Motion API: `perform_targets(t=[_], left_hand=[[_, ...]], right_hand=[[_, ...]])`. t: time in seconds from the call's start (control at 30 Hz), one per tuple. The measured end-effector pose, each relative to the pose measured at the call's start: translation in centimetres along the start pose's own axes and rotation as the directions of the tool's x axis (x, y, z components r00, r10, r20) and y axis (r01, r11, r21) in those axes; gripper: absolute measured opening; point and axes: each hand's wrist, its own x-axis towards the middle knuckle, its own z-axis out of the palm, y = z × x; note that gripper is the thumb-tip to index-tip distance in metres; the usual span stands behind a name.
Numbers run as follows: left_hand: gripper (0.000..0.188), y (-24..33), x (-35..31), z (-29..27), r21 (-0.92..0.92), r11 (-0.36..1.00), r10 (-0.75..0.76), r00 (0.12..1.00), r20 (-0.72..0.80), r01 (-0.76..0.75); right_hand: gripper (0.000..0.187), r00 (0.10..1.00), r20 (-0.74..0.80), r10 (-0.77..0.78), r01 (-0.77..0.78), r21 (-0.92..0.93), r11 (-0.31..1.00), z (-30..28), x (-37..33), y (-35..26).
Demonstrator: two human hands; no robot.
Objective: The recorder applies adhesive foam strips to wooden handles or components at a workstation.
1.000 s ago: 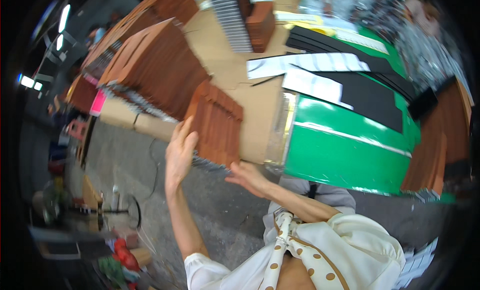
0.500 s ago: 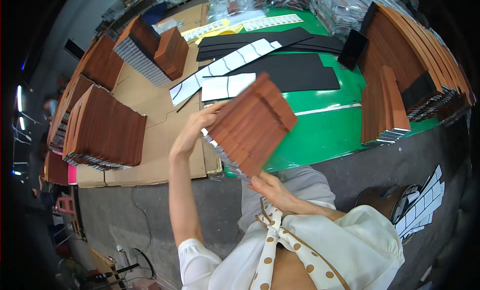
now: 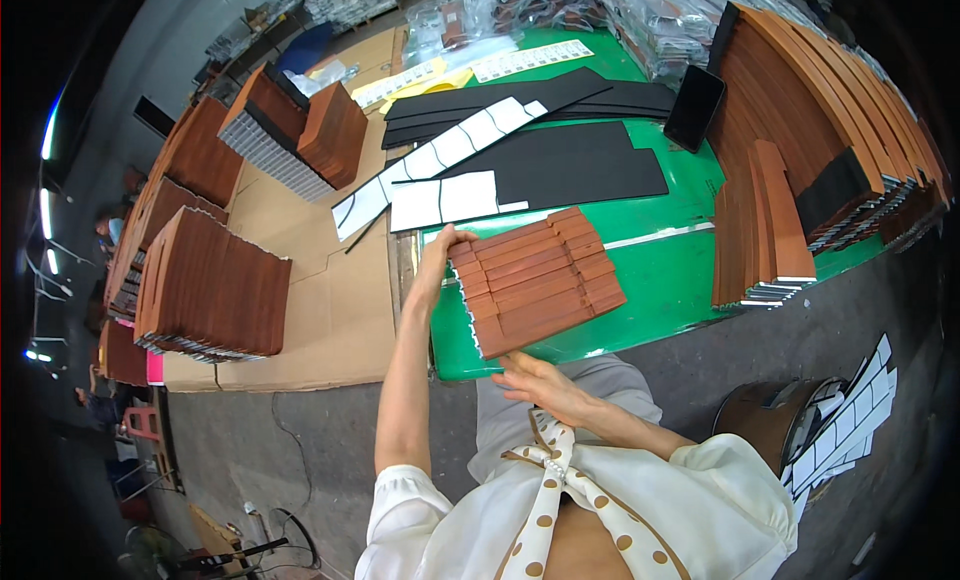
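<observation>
A stack of reddish-brown wood-grain panels (image 3: 540,280) with silvery cut ends lies tilted a little over the front of the green tabletop. My left hand (image 3: 436,258) grips its far left corner, the fingers partly hidden behind it. My right hand (image 3: 545,388) is at the near edge of the stack, close to its near left corner. The fingers of that hand are stretched out and somewhat apart, with the tips touching or almost touching the edge. Beyond the stack are black foam sheets (image 3: 570,165) and white strips with black lines (image 3: 440,202).
Brown panel stacks stand on cardboard (image 3: 335,310) at left, including a tall stack (image 3: 215,285). More panels (image 3: 765,225) and a black phone (image 3: 694,108) are at right. Plastic-wrapped bundles (image 3: 660,30) lie at the back. A brown bin (image 3: 765,420) with white strips stands on the floor.
The stack of panels has come down from a raised, steeply tilted position to the green tabletop. My left hand moved right with it; my right hand's fingers have loosened from its near edge.
</observation>
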Motion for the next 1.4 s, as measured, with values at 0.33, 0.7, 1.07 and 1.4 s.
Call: perform_targets(t=[0.33, 0.7, 1.07, 1.4], left_hand=[[0.078, -4.0, -5.4, 5.4, -0.278, 0.894, 0.199, 0.866, -0.460, -0.352], [0.082, -3.6, -5.9, 7.3, -0.409, 0.837, 0.203, 0.901, -0.384, -0.364], [0.077, -3.9, -5.2, 7.1, -0.479, 0.837, 0.153, 0.952, -0.264, -0.266], [0.038, -1.2, -1.8, 1.1, 0.408, 0.863, 0.445, 0.830, -0.336, -0.298]], right_hand=[[0.046, 0.883, 0.398, -0.247, 0.427, -0.465, 0.776, -9.0, -5.4, -8.3], [0.064, 0.732, -0.230, -0.642, 0.472, -0.507, 0.721, -15.0, 6.2, -10.8], [0.064, 0.647, -0.399, -0.649, 0.455, -0.481, 0.749, -13.1, 3.5, -8.8], [0.030, 0.626, -0.175, -0.760, 0.098, -0.949, 0.299, -15.3, 4.3, -16.1]])
